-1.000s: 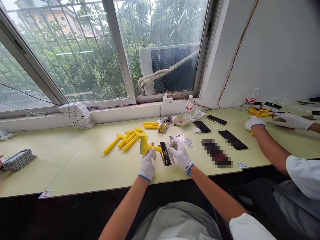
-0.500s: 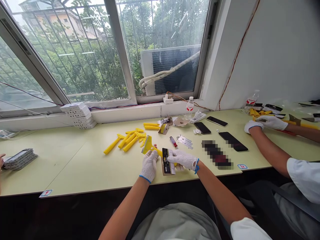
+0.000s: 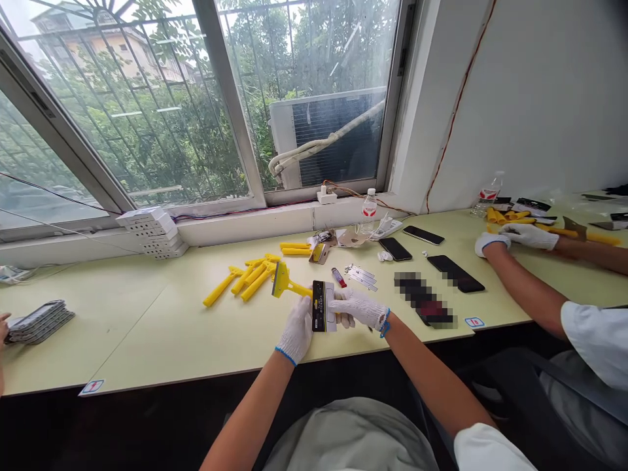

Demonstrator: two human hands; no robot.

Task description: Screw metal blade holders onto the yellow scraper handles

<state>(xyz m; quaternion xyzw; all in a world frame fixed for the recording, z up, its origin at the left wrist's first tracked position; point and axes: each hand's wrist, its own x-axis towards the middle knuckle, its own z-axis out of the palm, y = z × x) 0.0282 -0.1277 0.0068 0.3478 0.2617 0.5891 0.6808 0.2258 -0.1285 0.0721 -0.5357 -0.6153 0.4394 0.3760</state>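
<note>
My left hand (image 3: pixel 297 328), in a white knit glove, is closed at the left edge of a black-and-white packaging card (image 3: pixel 322 306). My right hand (image 3: pixel 357 307), gloved too, pinches this card from the right. A yellow scraper (image 3: pixel 283 282) with a wide blade head points up and left; its handle runs behind the card, its far end hidden. Several yellow scraper handles (image 3: pixel 255 278) lie beyond my left hand. Just past the card are a screwdriver (image 3: pixel 339 277) with a red and clear handle and several thin metal blades (image 3: pixel 362 277).
Phones (image 3: pixel 395 248), a water bottle (image 3: pixel 369 212) and opened packaging (image 3: pixel 343 237) occupy the table's back. White boxes (image 3: pixel 154 232) are stacked by the window; grey frames (image 3: pixel 39 322) are piled left. At right, a co-worker's gloved hands (image 3: pixel 527 235) handle yellow parts.
The scraper and card have shifted slightly left, and the card now faces me more squarely. My left hand has moved from near the scraper's head to the card's edge.
</note>
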